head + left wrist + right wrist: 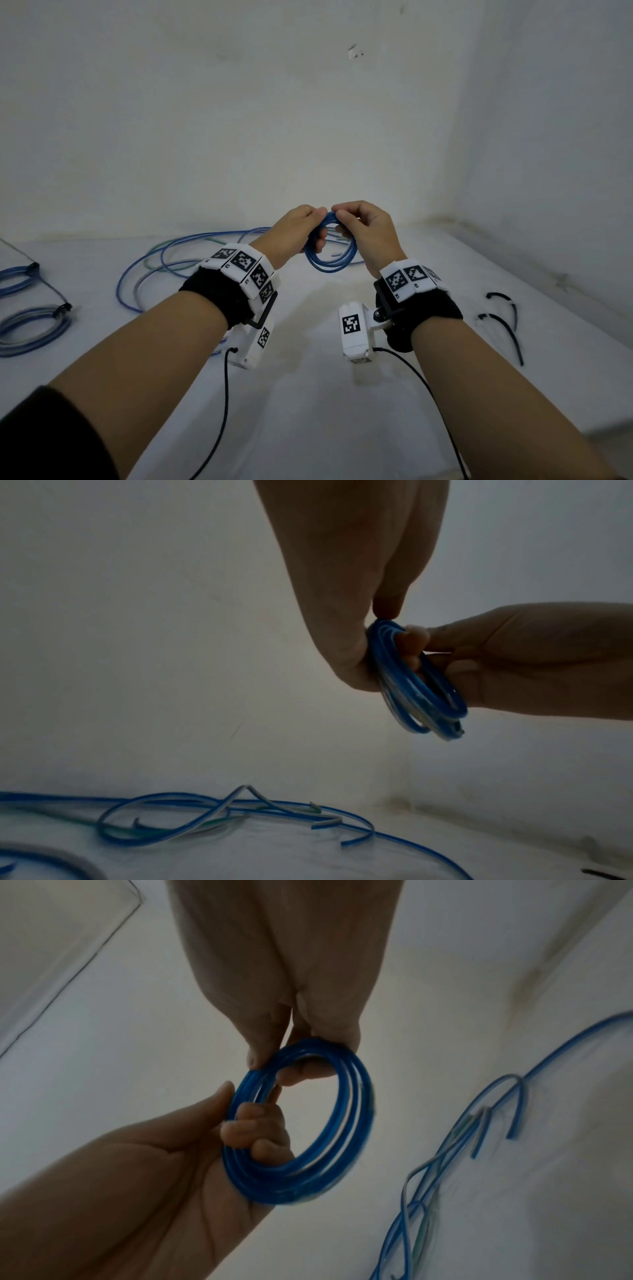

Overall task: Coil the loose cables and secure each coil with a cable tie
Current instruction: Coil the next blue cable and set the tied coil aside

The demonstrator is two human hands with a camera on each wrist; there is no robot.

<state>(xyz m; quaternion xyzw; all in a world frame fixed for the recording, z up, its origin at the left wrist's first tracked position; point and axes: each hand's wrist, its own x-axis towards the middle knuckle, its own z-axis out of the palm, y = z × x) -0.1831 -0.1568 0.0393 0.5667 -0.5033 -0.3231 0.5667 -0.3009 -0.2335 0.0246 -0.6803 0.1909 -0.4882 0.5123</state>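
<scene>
Coil (331, 255) pinched by my left hand (297, 229) and right hand (366, 229); cable ties (506, 323) nearer right hand.

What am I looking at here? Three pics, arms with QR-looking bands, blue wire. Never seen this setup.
No robot: a person works bare-handed and wears three cameras. The big picture comes from a head camera looking down at the arms; the other two come from cameras strapped under each wrist, looking along the hand. The patterned wristbands are printed markers.

The left hand and right hand both grip one small blue cable coil, held above a white table; no tie shows on it.

On the table: loose blue cables behind the left wrist, two coils already tied at far left, and spare black cable ties at right.
</scene>
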